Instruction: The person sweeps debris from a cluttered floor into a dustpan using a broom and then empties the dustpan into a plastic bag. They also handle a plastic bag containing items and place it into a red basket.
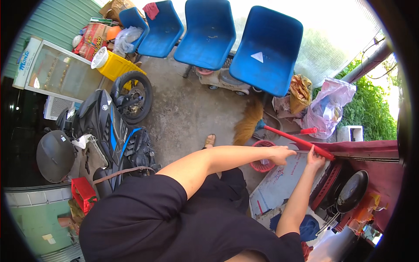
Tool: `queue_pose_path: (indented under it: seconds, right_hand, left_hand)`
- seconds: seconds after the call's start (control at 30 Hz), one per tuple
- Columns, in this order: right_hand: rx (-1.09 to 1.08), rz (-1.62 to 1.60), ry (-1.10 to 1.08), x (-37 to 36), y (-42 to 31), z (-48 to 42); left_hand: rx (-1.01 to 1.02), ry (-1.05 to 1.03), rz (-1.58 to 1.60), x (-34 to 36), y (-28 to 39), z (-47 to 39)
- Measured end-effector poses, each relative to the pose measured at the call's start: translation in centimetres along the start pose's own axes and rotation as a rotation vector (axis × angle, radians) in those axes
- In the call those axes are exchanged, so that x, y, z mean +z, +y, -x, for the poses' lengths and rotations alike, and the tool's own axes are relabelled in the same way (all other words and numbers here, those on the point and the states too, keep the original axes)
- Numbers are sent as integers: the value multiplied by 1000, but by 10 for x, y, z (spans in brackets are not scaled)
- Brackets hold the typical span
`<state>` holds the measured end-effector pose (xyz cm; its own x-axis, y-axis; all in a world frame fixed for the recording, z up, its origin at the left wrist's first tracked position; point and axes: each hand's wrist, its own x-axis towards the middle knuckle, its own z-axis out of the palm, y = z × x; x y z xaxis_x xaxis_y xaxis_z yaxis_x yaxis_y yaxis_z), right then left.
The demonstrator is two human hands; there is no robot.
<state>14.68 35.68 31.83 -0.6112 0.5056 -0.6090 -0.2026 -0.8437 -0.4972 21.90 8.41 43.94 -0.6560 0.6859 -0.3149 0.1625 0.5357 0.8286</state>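
My right hand [316, 159] is at the upper part of a broom's red handle [286, 136], its fingers against it. The handle slants down to a blue collar and a fan of tan bristles [249, 122] near the floor. My left hand [278, 155] reaches across beside the top edge of a white printed panel [278, 183], with a finger stretched towards my right hand. Whether it grips anything is unclear. A red plastic basket [264, 166] stands under my left hand. Behind the broom is a dustpan [271, 122], partly hidden, with a red-ended handle.
Several blue plastic seats [266, 49] line the far side, with a toy car [226, 80] beneath. A motorcycle [114, 131] stands at left before a glass display case [62, 65]. Filled bags [327, 108] lie at right; a frying pan [353, 191] hangs near my right arm.
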Motion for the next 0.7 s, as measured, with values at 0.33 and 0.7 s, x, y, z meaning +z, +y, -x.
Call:
queue_pose_path:
  seconds: [0.33, 0.7]
  right_hand:
    - [59, -114, 192, 7, 12, 37]
    - [21, 191, -208, -63, -4, -9]
  left_hand:
    - [-193, 166, 10, -2, -68, 52]
    - [-18, 252, 204, 51, -54, 100]
